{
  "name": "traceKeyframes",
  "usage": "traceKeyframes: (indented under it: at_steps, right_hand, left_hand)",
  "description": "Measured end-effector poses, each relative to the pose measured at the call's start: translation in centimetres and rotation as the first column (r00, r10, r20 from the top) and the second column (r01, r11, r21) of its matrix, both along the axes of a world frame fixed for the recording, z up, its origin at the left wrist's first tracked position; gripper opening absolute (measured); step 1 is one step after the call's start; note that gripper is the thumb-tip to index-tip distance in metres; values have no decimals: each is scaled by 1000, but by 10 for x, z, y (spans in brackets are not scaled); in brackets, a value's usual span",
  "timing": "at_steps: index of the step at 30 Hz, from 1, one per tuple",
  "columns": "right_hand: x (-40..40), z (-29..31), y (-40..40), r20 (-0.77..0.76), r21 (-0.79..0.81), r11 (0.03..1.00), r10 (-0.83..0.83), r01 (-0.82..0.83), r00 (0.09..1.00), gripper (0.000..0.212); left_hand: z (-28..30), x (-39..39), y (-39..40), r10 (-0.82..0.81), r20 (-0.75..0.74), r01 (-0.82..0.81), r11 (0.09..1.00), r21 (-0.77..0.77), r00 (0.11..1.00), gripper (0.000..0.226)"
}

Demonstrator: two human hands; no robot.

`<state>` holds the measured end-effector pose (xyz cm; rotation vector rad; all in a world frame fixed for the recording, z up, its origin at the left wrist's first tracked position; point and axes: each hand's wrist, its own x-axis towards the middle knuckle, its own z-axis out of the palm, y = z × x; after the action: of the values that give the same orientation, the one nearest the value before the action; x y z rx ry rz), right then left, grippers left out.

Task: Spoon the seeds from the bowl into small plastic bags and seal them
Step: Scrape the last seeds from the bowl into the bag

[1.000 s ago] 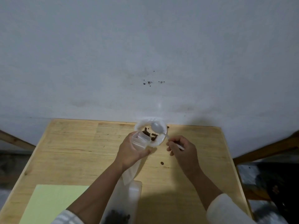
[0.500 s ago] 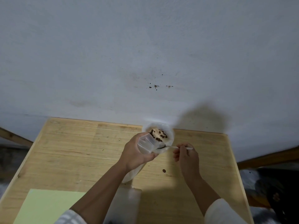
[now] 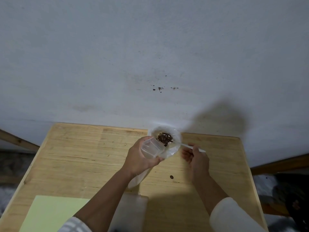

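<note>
Seeds (image 3: pixel 165 138) in bag (image 3: pixel 173 149) above table (image 3: pixel 83 156); spoon (image 3: pixel 192 147) at its right.

I count two hands of mine over one wooden table (image 3: pixel 83 158): my left hand (image 3: pixel 138 158) and my right hand (image 3: pixel 195 156). There is one white bowl (image 3: pixel 173 148) with a single heap of brown seeds (image 3: pixel 164 138) too many and too small to number, one white plastic spoon (image 3: pixel 192 147), one small clear plastic bag (image 3: pixel 151 148), and one more clear bag (image 3: pixel 132 213) lying at the near edge. On the tabletop I also count one stray seed (image 3: pixel 171 177) and one pale green sheet (image 3: pixel 50 213).
</note>
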<state>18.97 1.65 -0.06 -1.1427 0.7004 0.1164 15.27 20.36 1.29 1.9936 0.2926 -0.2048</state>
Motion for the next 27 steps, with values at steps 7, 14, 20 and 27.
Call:
traceKeyframes:
  at_steps: [7, 14, 20, 27]
  right_hand:
    - [3, 47, -11, 98, -142, 988, 69, -55, 993, 28]
    - [-8, 80, 1, 176, -383, 896, 310, -225, 934, 28]
    - [-18, 81, 19, 334, -790, 604, 564, -102, 755, 23]
    - [-11, 46, 6, -41, -655, 744, 137, -130, 990, 30]
  left_hand:
    - [-2, -1, -1, 11, -4, -11, 1000, 1, 1000, 85]
    - [-1, -1, -2, -8, 4, 8, 1000, -11, 1000, 89]
    - [-1, -2, -3, -21, 15, 21, 1000, -9, 1000, 93]
    - [5, -7, 2, -45, 64, 43, 999, 26, 997, 87]
